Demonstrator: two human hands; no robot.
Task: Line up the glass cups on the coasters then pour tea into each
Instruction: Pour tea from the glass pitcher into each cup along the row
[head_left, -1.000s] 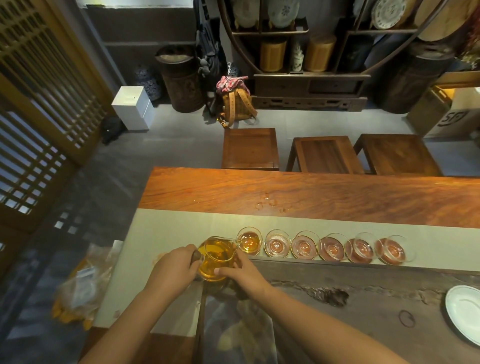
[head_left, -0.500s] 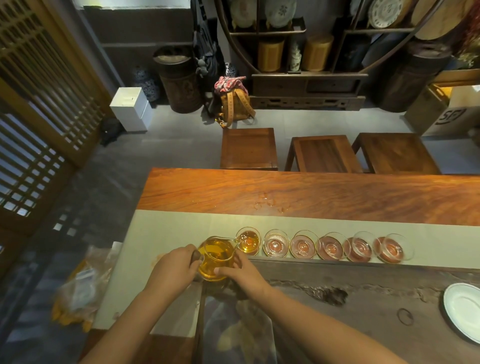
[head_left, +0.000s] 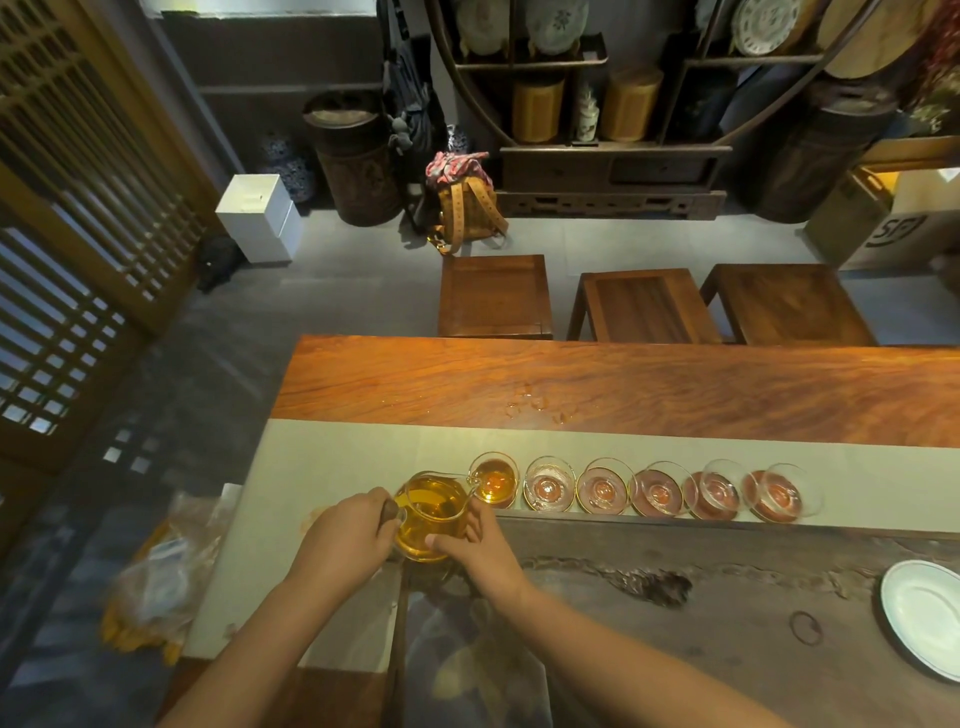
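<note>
At the bench's left end, the left hand (head_left: 347, 540) grips the pitcher (head_left: 434, 514) handle while the right hand (head_left: 480, 545) steadies its side, filling the first cup (head_left: 494, 480); next, shift the spout to the second cup (head_left: 549, 486).

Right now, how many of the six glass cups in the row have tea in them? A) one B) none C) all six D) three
A: only the leftmost cup, under the spout of the glass pitcher held by the left hand and right hand, shows amber tea; the next cup and those beyond it look clear and empty.
</note>
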